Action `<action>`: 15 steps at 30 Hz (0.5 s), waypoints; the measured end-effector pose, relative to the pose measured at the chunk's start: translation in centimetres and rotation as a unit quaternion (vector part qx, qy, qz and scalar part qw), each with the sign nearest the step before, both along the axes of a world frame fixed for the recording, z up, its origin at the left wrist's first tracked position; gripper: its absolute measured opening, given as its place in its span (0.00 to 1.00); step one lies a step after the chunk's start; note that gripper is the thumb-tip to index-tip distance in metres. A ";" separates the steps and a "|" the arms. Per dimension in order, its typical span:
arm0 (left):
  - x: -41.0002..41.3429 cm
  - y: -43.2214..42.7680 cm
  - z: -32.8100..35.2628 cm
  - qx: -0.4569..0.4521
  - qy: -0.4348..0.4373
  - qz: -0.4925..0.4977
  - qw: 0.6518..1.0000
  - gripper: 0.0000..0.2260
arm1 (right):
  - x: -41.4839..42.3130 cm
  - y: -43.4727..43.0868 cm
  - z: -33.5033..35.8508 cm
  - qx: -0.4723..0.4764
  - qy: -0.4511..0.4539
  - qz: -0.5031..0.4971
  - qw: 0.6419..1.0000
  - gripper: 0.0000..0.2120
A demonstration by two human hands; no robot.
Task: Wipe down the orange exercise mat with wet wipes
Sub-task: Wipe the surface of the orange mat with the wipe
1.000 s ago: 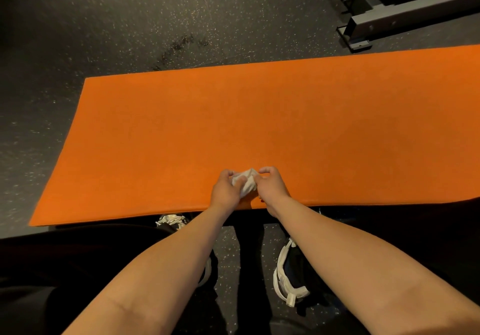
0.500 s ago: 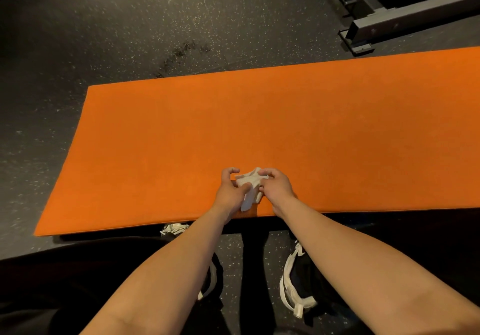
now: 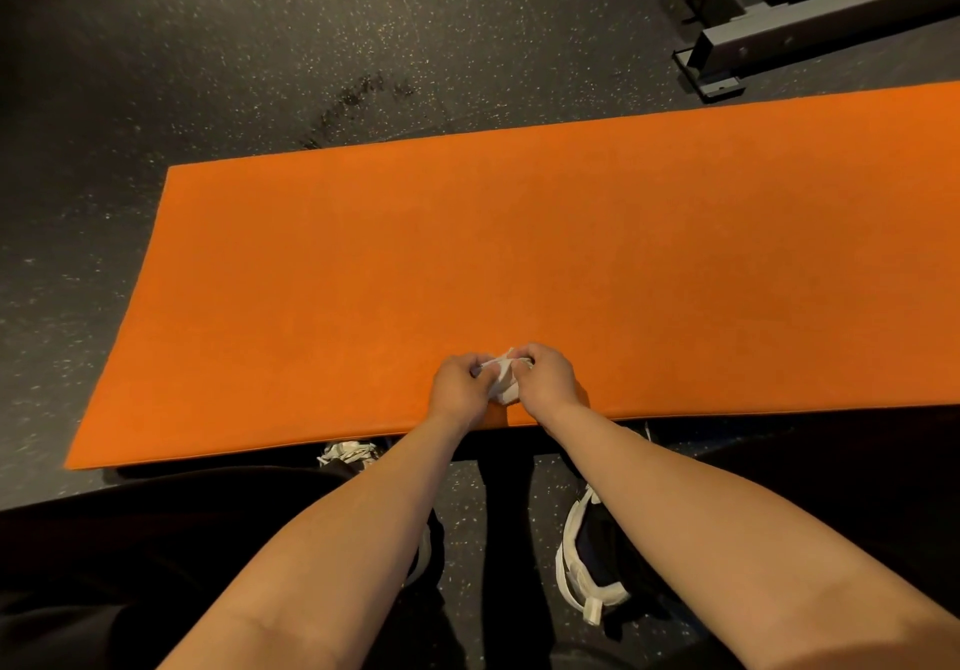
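head view, looking down. the mat (image 3: 519, 253) lies flat on a dark speckled floor (image 3: 260, 45), long side running left to right, its right end out of view. both hands meet over the mat's near edge, about midway along the visible length. the left hand (image 3: 460, 383) and the right hand (image 3: 548, 383) each have fingers curled in, and they pinch one crumpled white wipe (image 3: 503, 383) between them. the wipe is bunched, not spread; whether it touches the mat cannot be told.

handling, as a judgement: the wipe is light, soft and limp, probably damp, so it will ball up under a narrow pinch. it would cover more if opened out and pressed under a flat palm. the mat looks thin, flexible and matt, likely grippy enough to drag on the wipe. being light, it may creep on the floor under hard strokes, so a free hand near its edge could steady it.

containers: no wipe pack, bin or other holder shows in this view.

also visible: the person's shoes (image 3: 576, 576) just behind the near edge, and a grey metal frame (image 3: 779, 32) on the floor beyond the mat's far side, at the right.
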State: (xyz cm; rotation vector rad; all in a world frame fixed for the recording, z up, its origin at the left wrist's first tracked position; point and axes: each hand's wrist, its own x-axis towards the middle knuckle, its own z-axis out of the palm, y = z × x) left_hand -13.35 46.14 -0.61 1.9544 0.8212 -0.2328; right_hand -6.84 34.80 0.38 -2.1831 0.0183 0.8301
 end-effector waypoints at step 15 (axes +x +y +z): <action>0.1 -0.2 -1.0 -0.039 -0.025 0.011 0.999 0.18 | 0.2 -1.1 -0.7 -0.128 -0.143 0.042 0.980 0.09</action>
